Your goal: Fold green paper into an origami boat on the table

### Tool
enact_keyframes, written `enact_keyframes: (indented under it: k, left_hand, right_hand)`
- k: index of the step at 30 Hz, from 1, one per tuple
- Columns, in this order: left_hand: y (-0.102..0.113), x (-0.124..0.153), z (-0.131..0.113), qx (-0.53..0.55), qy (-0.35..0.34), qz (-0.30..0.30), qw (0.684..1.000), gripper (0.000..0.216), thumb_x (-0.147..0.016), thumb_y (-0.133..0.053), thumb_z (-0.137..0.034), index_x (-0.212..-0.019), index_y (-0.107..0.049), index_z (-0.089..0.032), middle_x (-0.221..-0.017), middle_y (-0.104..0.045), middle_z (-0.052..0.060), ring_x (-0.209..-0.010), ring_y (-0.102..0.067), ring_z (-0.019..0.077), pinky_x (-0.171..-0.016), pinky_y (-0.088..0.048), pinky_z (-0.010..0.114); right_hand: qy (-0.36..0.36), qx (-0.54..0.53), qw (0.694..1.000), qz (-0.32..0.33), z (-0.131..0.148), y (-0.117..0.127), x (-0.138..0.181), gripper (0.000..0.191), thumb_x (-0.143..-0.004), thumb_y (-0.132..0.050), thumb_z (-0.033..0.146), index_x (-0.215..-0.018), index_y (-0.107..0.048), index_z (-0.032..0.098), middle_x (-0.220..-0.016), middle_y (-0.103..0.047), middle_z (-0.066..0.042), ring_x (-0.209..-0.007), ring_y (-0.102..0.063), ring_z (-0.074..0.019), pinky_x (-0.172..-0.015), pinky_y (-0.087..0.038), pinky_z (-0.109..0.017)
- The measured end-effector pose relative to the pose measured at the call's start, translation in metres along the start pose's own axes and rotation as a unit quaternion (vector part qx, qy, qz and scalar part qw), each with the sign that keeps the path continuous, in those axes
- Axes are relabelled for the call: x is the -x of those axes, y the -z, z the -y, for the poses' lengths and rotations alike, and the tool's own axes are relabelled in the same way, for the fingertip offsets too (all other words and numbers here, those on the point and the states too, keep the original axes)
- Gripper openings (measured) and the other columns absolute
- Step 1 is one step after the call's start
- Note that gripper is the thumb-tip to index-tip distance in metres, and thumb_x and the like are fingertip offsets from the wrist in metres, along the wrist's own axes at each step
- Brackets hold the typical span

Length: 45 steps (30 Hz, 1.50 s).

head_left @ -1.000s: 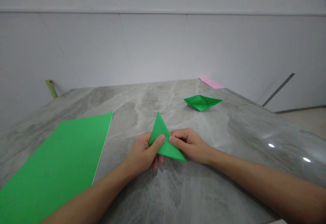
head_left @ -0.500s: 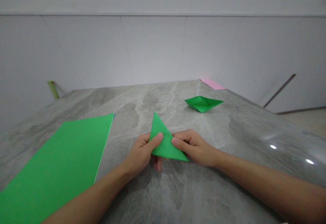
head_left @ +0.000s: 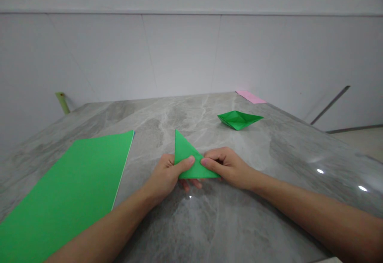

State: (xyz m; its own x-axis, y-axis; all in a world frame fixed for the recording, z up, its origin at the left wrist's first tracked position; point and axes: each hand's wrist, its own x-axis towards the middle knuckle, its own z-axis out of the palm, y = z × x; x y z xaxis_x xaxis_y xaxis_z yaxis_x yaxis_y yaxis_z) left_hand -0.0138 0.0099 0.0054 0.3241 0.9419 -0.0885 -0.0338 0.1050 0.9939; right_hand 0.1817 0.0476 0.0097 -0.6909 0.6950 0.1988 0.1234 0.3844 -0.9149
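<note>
I hold a folded green paper triangle (head_left: 187, 155) just above the grey marble table (head_left: 209, 223), its point aimed up and away from me. My left hand (head_left: 169, 175) pinches its left side, thumb on top and fingers beneath. My right hand (head_left: 229, 167) pinches its right side in the same way, and the two thumbs nearly meet on the paper. Both hands are closed on it.
A large flat green paper sheet (head_left: 68, 191) lies on the table at the left. A finished green paper boat (head_left: 239, 119) sits farther back at the right, and a pink sheet (head_left: 251, 96) lies at the far right edge. A white wall stands behind the table.
The triangle has turned counter-clockwise in my hands: its tip has shifted left and its lower edge now lies nearly level. Both hands kept their pinch.
</note>
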Motion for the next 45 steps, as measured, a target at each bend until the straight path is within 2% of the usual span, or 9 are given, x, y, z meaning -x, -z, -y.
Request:
enact_keyframes:
  k: [5,9,11,16,18,22,30,41,45]
  left_hand:
    - [0.019,-0.004,-0.010,0.056,-0.016,-0.100,0.993,0.038,-0.075,-0.071,-0.047,-0.067,-0.067,-0.009,-0.058,-0.070,0.009,-0.051,-0.069,0.0211,-0.038,-0.047,0.022]
    - [0.036,-0.005,-0.020,0.049,-0.071,-0.191,0.978,0.032,-0.076,-0.072,-0.042,-0.067,-0.064,-0.012,-0.060,-0.069,0.004,-0.052,-0.070,0.0201,-0.037,-0.045,0.020]
    - [0.033,-0.003,-0.018,-0.014,-0.070,-0.147,0.987,0.037,-0.081,-0.066,-0.046,-0.067,-0.066,-0.012,-0.060,-0.070,0.006,-0.049,-0.068,0.0187,-0.040,-0.046,0.022]
    - [0.009,0.004,0.003,-0.205,-0.033,0.028,0.978,0.051,-0.089,-0.052,-0.052,-0.060,-0.067,-0.013,-0.053,-0.068,0.007,-0.045,-0.060,0.0141,-0.048,-0.046,0.022]
    - [0.005,0.005,0.010,-0.233,-0.023,0.060,0.970,0.055,-0.092,-0.048,-0.054,-0.058,-0.065,-0.014,-0.049,-0.065,0.005,-0.044,-0.058,0.0134,-0.046,-0.043,0.021]
    - [0.006,0.003,0.011,-0.203,-0.017,0.024,0.979,0.061,-0.092,-0.041,-0.059,-0.054,-0.061,-0.016,-0.042,-0.058,0.002,-0.039,-0.053,0.0121,-0.043,-0.039,0.021]
    - [0.007,-0.002,-0.005,-0.104,-0.044,-0.089,0.990,0.059,-0.085,-0.050,-0.063,-0.051,-0.058,-0.016,-0.042,-0.059,0.004,-0.040,-0.054,0.0128,-0.047,-0.045,0.023]
    - [0.009,-0.001,-0.007,-0.152,-0.017,-0.137,0.979,0.064,-0.085,-0.049,-0.064,-0.042,-0.052,-0.017,-0.033,-0.049,0.001,-0.026,-0.044,0.0098,-0.031,-0.031,0.020]
    - [0.015,-0.003,-0.008,-0.141,-0.028,-0.083,0.986,0.051,-0.083,-0.055,-0.059,-0.062,-0.067,-0.014,-0.053,-0.067,0.006,-0.042,-0.058,0.0127,-0.041,-0.045,0.021]
  right_hand:
    - [-0.038,0.053,0.998,-0.015,-0.004,0.017,0.005,0.049,-0.093,-0.050,0.053,-0.060,-0.051,0.017,-0.049,-0.043,0.005,-0.044,-0.036,-0.0077,-0.043,-0.027,-0.022]
    - [-0.062,0.056,0.989,-0.125,-0.007,0.026,0.006,0.048,-0.090,-0.052,0.056,-0.063,-0.055,0.017,-0.051,-0.046,0.004,-0.044,-0.043,-0.0086,-0.045,-0.033,-0.022]
    - [-0.077,0.027,0.985,-0.150,-0.007,0.022,0.004,0.049,-0.090,-0.050,0.059,-0.068,-0.059,0.016,-0.052,-0.046,0.004,-0.043,-0.042,-0.0083,-0.043,-0.032,-0.022]
    - [-0.059,-0.009,0.998,-0.017,-0.005,0.001,0.002,0.056,-0.091,-0.047,0.062,-0.059,-0.051,0.016,-0.053,-0.040,0.004,-0.047,-0.036,-0.0075,-0.043,-0.027,-0.021]
    - [-0.051,0.000,0.999,0.012,-0.005,-0.003,0.003,0.055,-0.089,-0.052,0.060,-0.056,-0.047,0.016,-0.052,-0.034,0.005,-0.048,-0.031,-0.0067,-0.043,-0.024,-0.021]
    - [-0.043,0.016,0.999,0.022,-0.005,-0.001,0.005,0.053,-0.089,-0.054,0.056,-0.055,-0.047,0.016,-0.051,-0.032,0.006,-0.048,-0.029,-0.0062,-0.043,-0.022,-0.020]
    - [-0.065,0.022,0.997,0.027,-0.003,0.005,0.007,0.044,-0.093,-0.053,0.048,-0.065,-0.061,0.014,-0.052,-0.055,0.001,-0.043,-0.043,-0.0074,-0.043,-0.032,-0.020]
    - [-0.006,0.077,0.996,0.040,0.006,0.013,0.007,0.044,-0.094,-0.051,0.043,-0.061,-0.055,0.015,-0.050,-0.051,0.003,-0.043,-0.041,-0.0061,-0.043,-0.030,-0.019]
    - [0.006,0.075,0.996,0.050,0.000,0.015,0.007,0.046,-0.094,-0.051,0.042,-0.058,-0.055,0.014,-0.049,-0.051,0.002,-0.044,-0.039,-0.0063,-0.043,-0.029,-0.020]
